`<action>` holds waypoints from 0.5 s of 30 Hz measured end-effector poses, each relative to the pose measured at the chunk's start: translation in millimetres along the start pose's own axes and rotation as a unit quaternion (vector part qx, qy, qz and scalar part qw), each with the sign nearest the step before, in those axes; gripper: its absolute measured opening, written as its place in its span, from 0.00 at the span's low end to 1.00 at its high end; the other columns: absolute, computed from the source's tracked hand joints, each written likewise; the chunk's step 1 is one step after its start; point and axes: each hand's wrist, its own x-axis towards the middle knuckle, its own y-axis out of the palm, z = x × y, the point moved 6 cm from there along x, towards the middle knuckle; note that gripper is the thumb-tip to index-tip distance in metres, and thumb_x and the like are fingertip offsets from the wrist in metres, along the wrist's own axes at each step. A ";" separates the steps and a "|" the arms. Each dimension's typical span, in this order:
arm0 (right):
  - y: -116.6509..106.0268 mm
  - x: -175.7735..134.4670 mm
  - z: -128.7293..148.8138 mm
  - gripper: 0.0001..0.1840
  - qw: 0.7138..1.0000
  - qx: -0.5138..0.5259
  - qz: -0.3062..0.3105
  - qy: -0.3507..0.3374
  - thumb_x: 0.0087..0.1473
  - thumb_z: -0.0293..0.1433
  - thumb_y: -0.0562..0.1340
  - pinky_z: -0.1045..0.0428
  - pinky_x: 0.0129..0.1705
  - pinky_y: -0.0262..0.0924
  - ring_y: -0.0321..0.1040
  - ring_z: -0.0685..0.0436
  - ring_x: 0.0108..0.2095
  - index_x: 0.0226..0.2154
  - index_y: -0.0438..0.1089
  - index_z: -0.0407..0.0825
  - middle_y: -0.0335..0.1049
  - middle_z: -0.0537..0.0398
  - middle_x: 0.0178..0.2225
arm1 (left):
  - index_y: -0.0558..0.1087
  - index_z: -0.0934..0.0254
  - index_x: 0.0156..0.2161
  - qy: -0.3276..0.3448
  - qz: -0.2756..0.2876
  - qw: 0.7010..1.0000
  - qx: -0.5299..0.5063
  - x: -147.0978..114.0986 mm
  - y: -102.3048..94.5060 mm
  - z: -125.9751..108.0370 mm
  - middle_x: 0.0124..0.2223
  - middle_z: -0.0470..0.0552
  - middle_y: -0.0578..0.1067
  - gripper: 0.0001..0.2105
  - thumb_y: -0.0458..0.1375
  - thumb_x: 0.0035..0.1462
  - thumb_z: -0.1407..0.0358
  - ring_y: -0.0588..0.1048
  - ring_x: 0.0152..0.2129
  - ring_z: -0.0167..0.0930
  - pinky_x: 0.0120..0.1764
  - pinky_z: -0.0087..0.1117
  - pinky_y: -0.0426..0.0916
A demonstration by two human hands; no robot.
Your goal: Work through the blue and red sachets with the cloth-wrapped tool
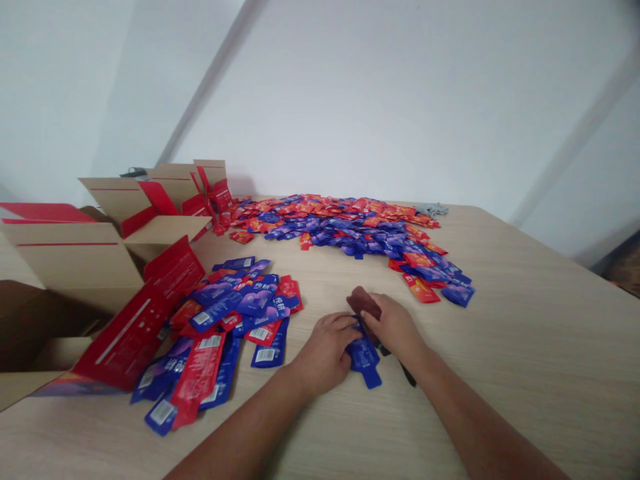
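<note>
On the tabletop in front of me lies a blue sachet (364, 359) with a narrow tab pointing toward me. The curled fingers of my left hand (323, 350) grip its left side and upper end. My right hand (395, 323), just beyond it to the right, is closed around a reddish-brown, flat piece with a wavy edge (361, 301); its exact kind is unclear. A thin black object (407, 375) shows under my right wrist, mostly hidden. To the left of my left hand is a loose pile of blue and red sachets (257, 297).
Open cardboard boxes (75, 257) with red printed flaps stand along the left. A long heap of orange, red and blue sachets (340, 230) curves across the back of the wooden table (540, 347). A grey crumpled cloth (433, 209) lies at its far right end, near the white wall.
</note>
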 end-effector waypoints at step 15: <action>-24.7 -8.7 19.5 0.19 0.985 0.143 -0.095 -0.025 0.62 0.38 0.65 0.44 0.52 0.70 0.77 0.36 0.47 0.54 0.76 0.52 0.81 0.48 0.48 | 0.79 0.60 0.48 -0.184 -0.004 0.977 0.110 -5.3 -10.2 14.4 0.49 0.57 0.77 0.16 0.67 0.60 0.53 0.75 0.49 0.45 0.53 0.47 0.67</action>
